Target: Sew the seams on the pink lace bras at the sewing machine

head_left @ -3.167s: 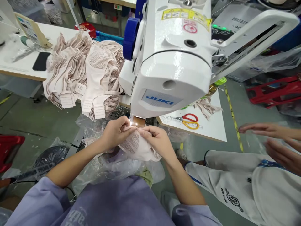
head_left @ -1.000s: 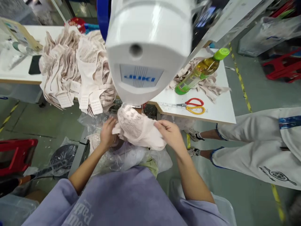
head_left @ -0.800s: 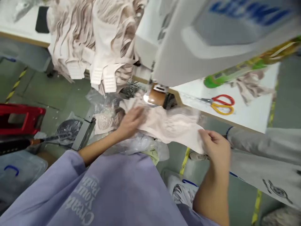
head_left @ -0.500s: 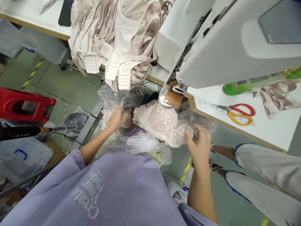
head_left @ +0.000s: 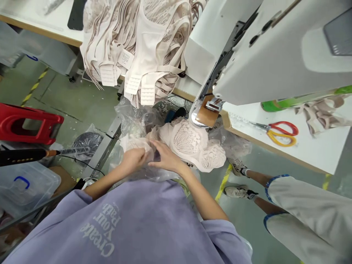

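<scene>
A beige lace bra (head_left: 189, 141) lies over clear plastic in my lap area, below the rounded end of the sewing machine arm (head_left: 205, 113). My left hand (head_left: 133, 159) has its fingers closed on a pale beige bra piece (head_left: 134, 143) at the left. Whether that piece joins the lace bra, I cannot make out. Close beside it, my right hand (head_left: 167, 159) reaches across with thumb and fingers apart, its fingertips at the right edge of the piece. The spread lace cups lie to the right of both hands.
A stack of beige bras (head_left: 154, 44) hangs over the table edge ahead. Scissors (head_left: 280, 132), a green bottle (head_left: 275, 105) and beige straps (head_left: 321, 113) lie on the right tabletop. A red stool (head_left: 30, 124) stands left; another person's legs (head_left: 288, 194) are at right.
My right hand has moved left from the bra's right cup to beside my left hand. The left hand has shifted slightly down, with the pale piece bunched in it.
</scene>
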Tool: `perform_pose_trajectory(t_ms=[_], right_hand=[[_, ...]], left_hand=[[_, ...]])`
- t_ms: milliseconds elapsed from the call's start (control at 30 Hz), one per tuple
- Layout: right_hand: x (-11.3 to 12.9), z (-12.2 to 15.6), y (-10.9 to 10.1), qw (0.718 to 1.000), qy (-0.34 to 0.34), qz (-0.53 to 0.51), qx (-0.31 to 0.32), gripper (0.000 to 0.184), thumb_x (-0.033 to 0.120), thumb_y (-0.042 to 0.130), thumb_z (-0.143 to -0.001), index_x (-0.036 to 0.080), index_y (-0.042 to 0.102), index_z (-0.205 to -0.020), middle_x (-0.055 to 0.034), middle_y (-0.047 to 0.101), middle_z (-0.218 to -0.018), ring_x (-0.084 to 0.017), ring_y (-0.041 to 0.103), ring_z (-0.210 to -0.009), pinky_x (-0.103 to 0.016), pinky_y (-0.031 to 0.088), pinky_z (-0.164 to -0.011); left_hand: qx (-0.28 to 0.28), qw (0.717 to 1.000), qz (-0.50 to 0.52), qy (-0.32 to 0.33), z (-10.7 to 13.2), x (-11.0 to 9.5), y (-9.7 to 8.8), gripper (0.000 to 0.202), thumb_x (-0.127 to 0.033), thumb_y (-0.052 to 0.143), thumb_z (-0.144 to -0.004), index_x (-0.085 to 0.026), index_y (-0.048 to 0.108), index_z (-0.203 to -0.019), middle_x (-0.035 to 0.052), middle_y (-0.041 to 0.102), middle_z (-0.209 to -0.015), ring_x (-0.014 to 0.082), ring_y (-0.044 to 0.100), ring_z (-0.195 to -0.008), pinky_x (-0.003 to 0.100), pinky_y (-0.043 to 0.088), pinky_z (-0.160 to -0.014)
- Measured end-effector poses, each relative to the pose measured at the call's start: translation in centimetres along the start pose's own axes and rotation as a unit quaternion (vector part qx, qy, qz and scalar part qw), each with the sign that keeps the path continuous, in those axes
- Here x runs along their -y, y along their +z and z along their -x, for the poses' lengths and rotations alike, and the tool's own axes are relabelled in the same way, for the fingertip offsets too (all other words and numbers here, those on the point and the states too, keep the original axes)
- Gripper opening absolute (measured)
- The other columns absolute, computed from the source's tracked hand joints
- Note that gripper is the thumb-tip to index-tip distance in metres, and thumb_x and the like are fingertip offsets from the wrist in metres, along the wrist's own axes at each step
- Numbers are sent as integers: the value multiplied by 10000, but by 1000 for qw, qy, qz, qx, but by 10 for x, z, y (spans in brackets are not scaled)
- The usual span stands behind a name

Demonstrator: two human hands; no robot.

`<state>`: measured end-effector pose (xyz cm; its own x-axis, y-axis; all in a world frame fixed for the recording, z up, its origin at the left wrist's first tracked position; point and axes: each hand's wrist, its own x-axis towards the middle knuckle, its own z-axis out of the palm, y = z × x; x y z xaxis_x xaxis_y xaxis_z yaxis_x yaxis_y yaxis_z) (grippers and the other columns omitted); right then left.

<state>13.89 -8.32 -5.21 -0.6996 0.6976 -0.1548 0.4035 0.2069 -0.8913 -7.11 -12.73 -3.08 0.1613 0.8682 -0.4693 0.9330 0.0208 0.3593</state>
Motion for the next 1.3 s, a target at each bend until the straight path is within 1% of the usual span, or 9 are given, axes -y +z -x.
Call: perform_pose_trajectory(t_ms=[100, 233, 533, 667, 867, 1000, 1100, 1200, 1300], right_hand=[[5, -6, 6, 997, -1, 5, 81, 325, 457, 707, -849, 189, 732, -1031, -110, 746, -1051, -292, 680, -961, -378, 499, -833], [35, 23, -11, 999, -34, -7, 34, 350, 505, 581, -940, 188, 729, -932, -90, 757, -929, -261, 695, -855, -336, 493, -761], [84, 97, -85, 995, -54, -42, -75, 262, 448, 654, -898, 214, 722, -995, -61, 758, -1015, -227, 709, -944, -315, 523, -895], [87, 129, -116, 997, -69, -40, -15, 262, 440, 601, -932, 217, 738, -938, -26, 751, -924, -166, 681, -825, -243, 518, -791], [66, 167, -147, 998, 57, 35, 0, 481, 613, 549, -923, 186, 712, -771, 25, 616, -640, -120, 544, -585, -214, 441, -600], [55, 154, -147, 957, 169, 117, -205, 740, 652, 705, -794, 220, 558, -1377, -132, 612, -1341, -295, 578, -1211, -391, 465, -1008], [45, 125, -139, 969, 76, 55, -226, 866, 662, 730, -765, 253, 455, -1477, -137, 448, -1537, -311, 408, -1420, -437, 366, -1134], [36, 96, -132, 978, -7, -53, -202, 445, 638, 618, -877, 218, 714, -988, -81, 716, -1066, -237, 652, -1029, -344, 485, -910], [34, 76, -133, 961, 42, -101, -252, 445, 578, 578, -926, 192, 641, -713, 8, 591, -638, -131, 521, -599, -256, 397, -600]], left_hand=[[-4, 990, 105, 96, 9, -16, -13, 452, -470, 381, -996, -193, 561, -687, 23, 607, -677, 159, 567, -654, 274, 415, -665], [-110, 945, 287, 109, -13, -5, -33, 330, -500, 513, -938, -192, 626, -979, 75, 667, -1013, 213, 613, -966, 325, 480, -849], [283, 792, 536, 70, -63, -38, -64, 365, -514, 721, -820, -186, 621, -945, 15, 639, -863, 143, 590, -694, 257, 466, -647], [355, 807, 443, 160, -72, -87, -84, 328, -502, 659, -881, -175, 630, -867, 7, 612, -784, 130, 537, -634, 248, 420, -610], [205, 881, 293, 310, -69, -133, -86, 359, -483, 476, -985, -178, 591, -837, 7, 570, -761, 138, 496, -677, 241, 373, -615], [66, 922, 164, 343, -60, -149, -81, 375, -401, 382, -1024, -192, 433, -716, -31, 465, -622, 109, 411, -539, 239, 259, -534], [17, 913, 99, 396, -53, -160, -84, 336, -356, 376, -1019, -191, 458, -737, -35, 465, -581, 107, 398, -498, 249, 206, -522], [-45, 913, 81, 398, -57, -164, -95, 351, -366, 421, -991, -186, 472, -694, -40, 419, -528, 100, 347, -481, 260, 166, -522], [-68, 932, 121, 334, -70, -159, -114, 476, -426, 520, -947, -177, 377, -568, -59, 306, -483, 81, 273, -478, 251, 160, -510]])
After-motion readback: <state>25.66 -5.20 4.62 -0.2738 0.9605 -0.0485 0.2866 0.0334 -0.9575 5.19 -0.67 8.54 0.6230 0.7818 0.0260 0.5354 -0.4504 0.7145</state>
